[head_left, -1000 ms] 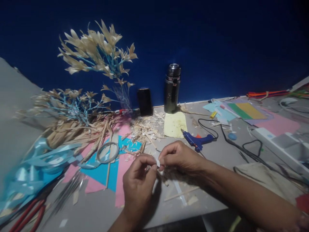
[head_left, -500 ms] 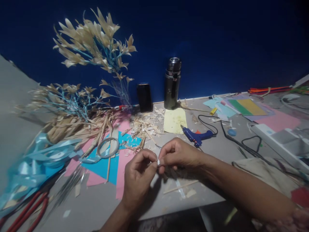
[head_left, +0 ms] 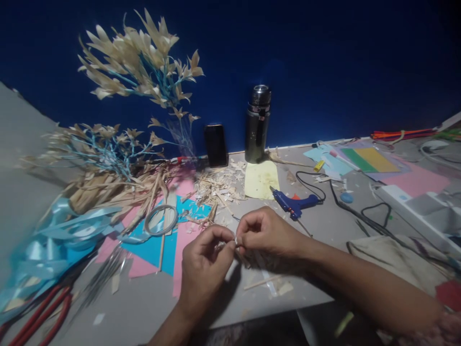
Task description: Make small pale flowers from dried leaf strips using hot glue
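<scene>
My left hand (head_left: 205,266) and my right hand (head_left: 264,233) meet above the near part of the grey table (head_left: 144,307). Both pinch one small pale scrap (head_left: 236,240) between thumb and fingertips; it is too small to name. Under the hands lie a thin wooden stick (head_left: 261,282) and pale shavings. A blue glue gun (head_left: 293,204) lies just beyond my right hand.
Dried-leaf branches on blue stems (head_left: 144,72) stand at the back left above a heap of husk strips (head_left: 108,190). Blue ribbon (head_left: 46,245), a tape ring (head_left: 161,220), a phone (head_left: 215,145), a steel flask (head_left: 257,124), coloured paper (head_left: 367,161), cables and a power strip (head_left: 418,206) surround them.
The view tilted slightly, so everything sits a little lower and then steadies. Both hands stay pinched on the small scrap, fingertips closing a bit more tightly together.
</scene>
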Demonstrator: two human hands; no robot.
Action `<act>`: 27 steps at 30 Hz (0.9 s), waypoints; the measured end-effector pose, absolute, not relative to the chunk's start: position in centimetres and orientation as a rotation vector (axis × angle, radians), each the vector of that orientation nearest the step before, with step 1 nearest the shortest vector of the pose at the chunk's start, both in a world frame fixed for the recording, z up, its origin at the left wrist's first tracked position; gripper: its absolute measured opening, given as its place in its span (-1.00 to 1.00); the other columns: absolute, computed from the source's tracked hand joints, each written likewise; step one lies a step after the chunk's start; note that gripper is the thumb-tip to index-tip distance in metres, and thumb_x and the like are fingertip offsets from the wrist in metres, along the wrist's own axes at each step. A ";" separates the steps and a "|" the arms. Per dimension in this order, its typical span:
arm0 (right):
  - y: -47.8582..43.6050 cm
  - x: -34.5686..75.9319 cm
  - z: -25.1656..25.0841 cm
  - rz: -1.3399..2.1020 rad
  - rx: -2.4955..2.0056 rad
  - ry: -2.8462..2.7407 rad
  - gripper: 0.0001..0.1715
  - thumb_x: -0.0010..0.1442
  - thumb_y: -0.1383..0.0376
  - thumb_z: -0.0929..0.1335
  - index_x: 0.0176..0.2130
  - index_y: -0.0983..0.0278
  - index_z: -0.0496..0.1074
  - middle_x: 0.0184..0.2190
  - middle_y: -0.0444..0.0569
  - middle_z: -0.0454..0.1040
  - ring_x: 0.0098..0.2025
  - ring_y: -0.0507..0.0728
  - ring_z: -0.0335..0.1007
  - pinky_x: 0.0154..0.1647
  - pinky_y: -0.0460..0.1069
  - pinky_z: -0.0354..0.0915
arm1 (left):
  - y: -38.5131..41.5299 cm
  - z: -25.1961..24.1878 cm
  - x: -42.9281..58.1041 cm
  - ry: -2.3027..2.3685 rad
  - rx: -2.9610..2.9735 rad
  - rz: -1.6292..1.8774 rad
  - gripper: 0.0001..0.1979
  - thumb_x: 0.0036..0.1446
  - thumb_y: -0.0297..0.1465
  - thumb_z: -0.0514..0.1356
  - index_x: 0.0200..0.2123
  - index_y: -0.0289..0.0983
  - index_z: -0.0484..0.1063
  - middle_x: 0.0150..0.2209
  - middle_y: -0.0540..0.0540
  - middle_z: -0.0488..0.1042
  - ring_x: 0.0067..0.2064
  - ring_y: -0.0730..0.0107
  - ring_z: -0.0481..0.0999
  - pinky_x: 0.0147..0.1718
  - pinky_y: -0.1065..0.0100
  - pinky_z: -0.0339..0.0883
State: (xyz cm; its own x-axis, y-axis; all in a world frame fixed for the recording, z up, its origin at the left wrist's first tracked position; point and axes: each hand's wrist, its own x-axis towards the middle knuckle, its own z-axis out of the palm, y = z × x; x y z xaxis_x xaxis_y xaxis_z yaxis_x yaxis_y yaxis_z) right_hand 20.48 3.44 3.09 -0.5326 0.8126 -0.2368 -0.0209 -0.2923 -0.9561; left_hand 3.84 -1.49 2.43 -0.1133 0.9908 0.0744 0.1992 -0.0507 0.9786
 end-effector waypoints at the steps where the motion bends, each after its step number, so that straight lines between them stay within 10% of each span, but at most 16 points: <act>1: 3.3 20.4 3.0 1.799 -1.053 -1.434 -0.95 -0.02 0.38 0.42 -0.49 0.34 0.51 -0.62 -0.15 0.44 -0.61 -0.04 0.26 -0.61 -0.15 0.13 | -1.5 2.4 3.9 1.455 1.350 1.228 -0.90 0.03 -0.34 0.31 -0.48 -0.22 0.51 -0.52 -0.03 0.49 -0.51 0.38 0.39 -0.54 0.41 0.25; 27: 4.4 20.7 3.1 2.016 -1.021 -1.414 -0.93 -0.06 0.35 0.37 -0.48 0.33 0.46 -0.59 -0.13 0.49 -0.56 -0.03 0.34 -0.51 -0.15 0.23 | 0.0 1.1 2.7 0.784 0.622 1.005 -0.92 -0.02 -0.48 0.36 -0.47 -0.30 0.51 -0.58 -0.06 0.52 -0.49 0.40 0.48 -0.36 0.36 0.36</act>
State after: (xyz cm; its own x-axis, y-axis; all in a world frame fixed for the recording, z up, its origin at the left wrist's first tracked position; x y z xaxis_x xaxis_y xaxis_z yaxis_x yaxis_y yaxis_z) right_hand 20.74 4.40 3.12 -0.6117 0.7301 -0.3045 0.0375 -0.3578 -0.9331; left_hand 2.68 -0.01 1.12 0.3148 0.9059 -0.2831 -0.4947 0.4112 0.7656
